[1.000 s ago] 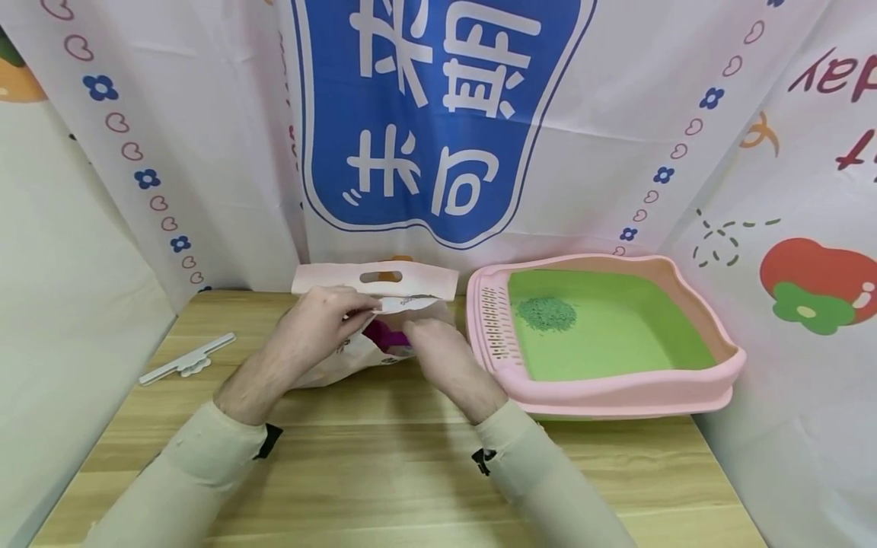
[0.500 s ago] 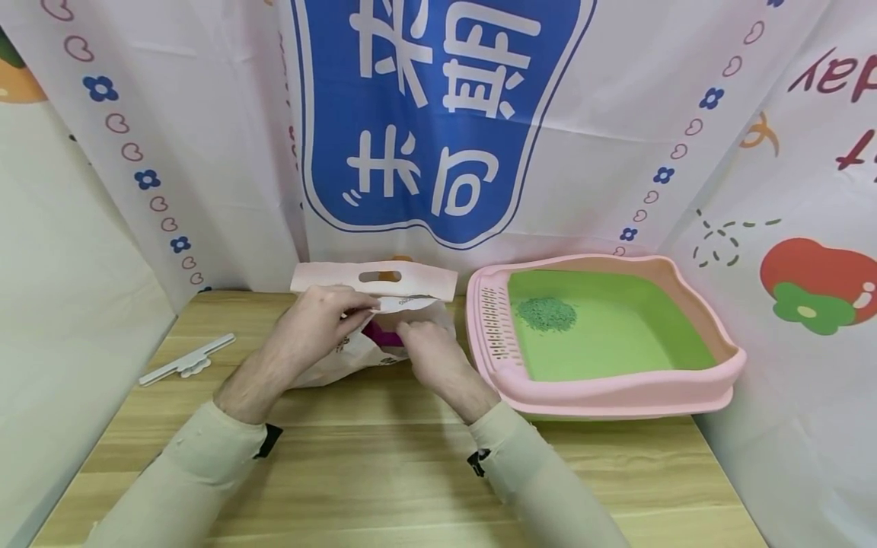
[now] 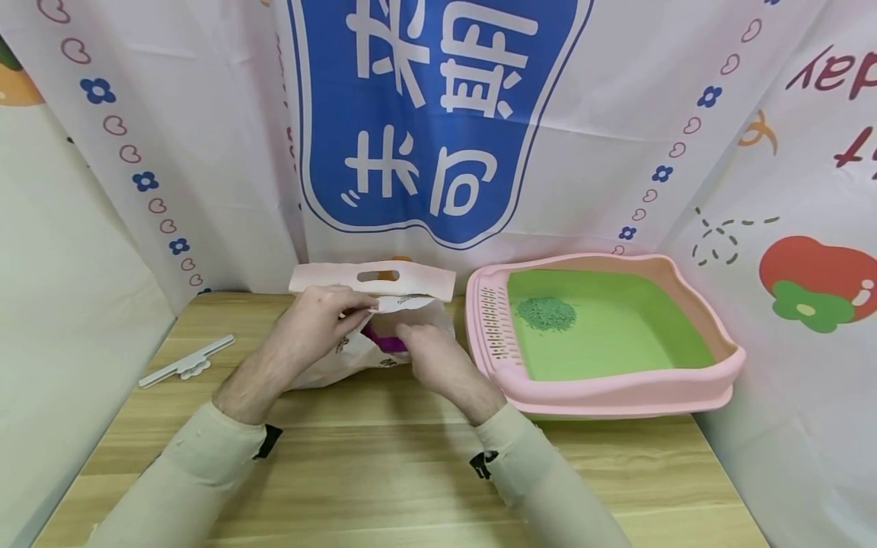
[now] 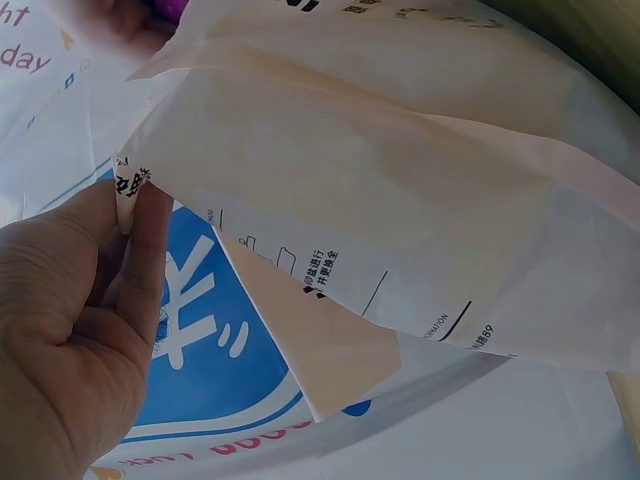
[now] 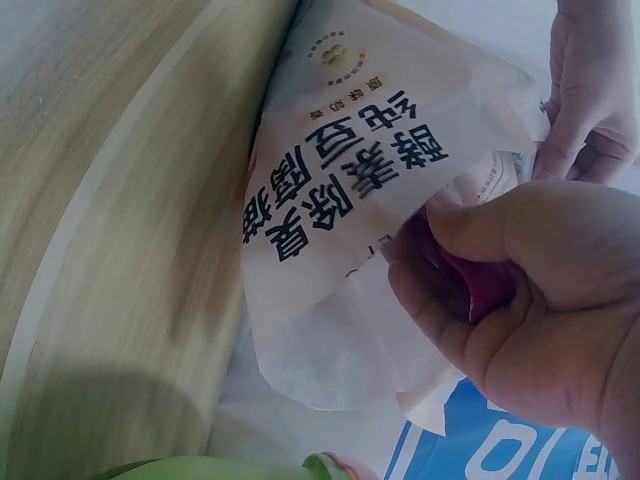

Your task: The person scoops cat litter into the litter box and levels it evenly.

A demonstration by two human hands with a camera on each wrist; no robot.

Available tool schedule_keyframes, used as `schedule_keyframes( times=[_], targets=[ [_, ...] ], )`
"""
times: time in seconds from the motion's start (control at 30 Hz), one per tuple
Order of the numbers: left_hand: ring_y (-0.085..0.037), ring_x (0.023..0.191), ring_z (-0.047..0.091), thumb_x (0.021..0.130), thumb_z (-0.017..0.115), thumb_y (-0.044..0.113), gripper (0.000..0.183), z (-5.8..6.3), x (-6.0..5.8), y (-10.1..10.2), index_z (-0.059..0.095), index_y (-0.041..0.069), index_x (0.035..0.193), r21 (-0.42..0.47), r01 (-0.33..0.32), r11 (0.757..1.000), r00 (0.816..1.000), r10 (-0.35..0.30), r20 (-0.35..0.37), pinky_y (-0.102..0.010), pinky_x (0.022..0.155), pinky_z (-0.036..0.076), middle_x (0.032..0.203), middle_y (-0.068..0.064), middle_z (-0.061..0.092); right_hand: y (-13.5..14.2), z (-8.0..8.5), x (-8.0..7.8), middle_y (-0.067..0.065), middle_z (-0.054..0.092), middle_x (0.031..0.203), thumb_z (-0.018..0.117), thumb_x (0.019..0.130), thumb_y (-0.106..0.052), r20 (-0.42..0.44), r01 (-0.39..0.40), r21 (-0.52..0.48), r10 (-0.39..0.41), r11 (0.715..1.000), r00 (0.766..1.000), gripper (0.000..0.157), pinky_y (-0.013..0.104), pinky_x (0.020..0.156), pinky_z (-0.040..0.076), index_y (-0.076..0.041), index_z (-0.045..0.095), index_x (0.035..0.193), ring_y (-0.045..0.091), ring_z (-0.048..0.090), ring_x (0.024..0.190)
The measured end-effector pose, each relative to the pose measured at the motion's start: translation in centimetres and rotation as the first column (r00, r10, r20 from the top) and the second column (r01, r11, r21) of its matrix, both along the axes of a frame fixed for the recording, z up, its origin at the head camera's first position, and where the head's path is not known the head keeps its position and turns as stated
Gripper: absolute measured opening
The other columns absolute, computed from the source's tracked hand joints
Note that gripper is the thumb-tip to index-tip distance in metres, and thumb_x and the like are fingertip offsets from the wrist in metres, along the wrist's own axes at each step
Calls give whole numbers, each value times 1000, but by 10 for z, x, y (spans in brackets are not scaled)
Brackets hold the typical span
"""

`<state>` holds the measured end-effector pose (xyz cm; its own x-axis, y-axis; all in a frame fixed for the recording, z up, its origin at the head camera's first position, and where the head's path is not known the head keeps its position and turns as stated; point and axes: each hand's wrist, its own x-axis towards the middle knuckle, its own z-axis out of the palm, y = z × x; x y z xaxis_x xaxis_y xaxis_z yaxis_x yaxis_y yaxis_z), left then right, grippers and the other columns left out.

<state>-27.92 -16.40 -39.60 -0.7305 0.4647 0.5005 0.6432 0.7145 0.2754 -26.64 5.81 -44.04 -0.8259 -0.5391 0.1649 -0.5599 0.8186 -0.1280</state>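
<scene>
A white paper cat litter bag (image 3: 336,368) leans at the back of the table, its mouth open and its top strip with a handle hole folded back. My left hand (image 3: 317,320) pinches the bag's edge between thumb and fingers, as the left wrist view also shows. At the mouth, my right hand (image 3: 438,361) grips a purple scoop (image 3: 392,345). In the right wrist view, fingers curl round the scoop's handle (image 5: 487,288), while its far end is hidden inside the bag.
Right of the bag stands a pink-rimmed litter box (image 3: 617,392) with a green base. A small heap of green litter (image 3: 546,313) lies in it. A white sealing clip (image 3: 188,360) rests on the table at left. A printed cloth (image 3: 582,175) hangs behind.
My right hand has shifted slightly left at the bag's mouth, and less of the purple scoop shows. The left hand keeps its pinch on the bag's edge.
</scene>
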Motion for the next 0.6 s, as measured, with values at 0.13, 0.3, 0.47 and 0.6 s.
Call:
schedule_keyframes(
  times=[0.13,0.3,0.47,0.6],
  targets=[
    [-24,97,80,93,81,10,17,-1,0,0,83,14,109,3,2,1000,1000,-2,-5,-42,82,66,104,-5,84,1,3,3,0,74,96,72,98,-13,73,-7,-57,11,998,997,11,34,74,60,-14,65,106,18,70,85],
    [-23,97,80,93,81,11,18,0,1,-2,83,15,111,4,-7,1000,1000,7,1,-42,83,66,106,-5,84,5,7,8,1,75,103,68,103,-22,140,58,-90,-45,994,989,16,36,77,60,-15,67,117,17,69,90],
    [-24,101,79,93,81,12,19,2,2,-5,83,17,111,3,-27,1000,1000,27,7,-44,89,66,108,-4,83,11,15,11,3,76,105,67,103,-20,161,173,-89,-157,981,974,17,42,76,62,-19,66,120,23,72,90],
    [-25,103,80,93,81,12,18,4,2,-7,83,16,111,1,-29,1000,1000,29,1,-45,90,66,108,-5,83,17,22,11,3,76,105,67,103,-19,172,214,-112,-194,970,966,19,43,77,62,-20,67,121,24,72,90]
  ],
)
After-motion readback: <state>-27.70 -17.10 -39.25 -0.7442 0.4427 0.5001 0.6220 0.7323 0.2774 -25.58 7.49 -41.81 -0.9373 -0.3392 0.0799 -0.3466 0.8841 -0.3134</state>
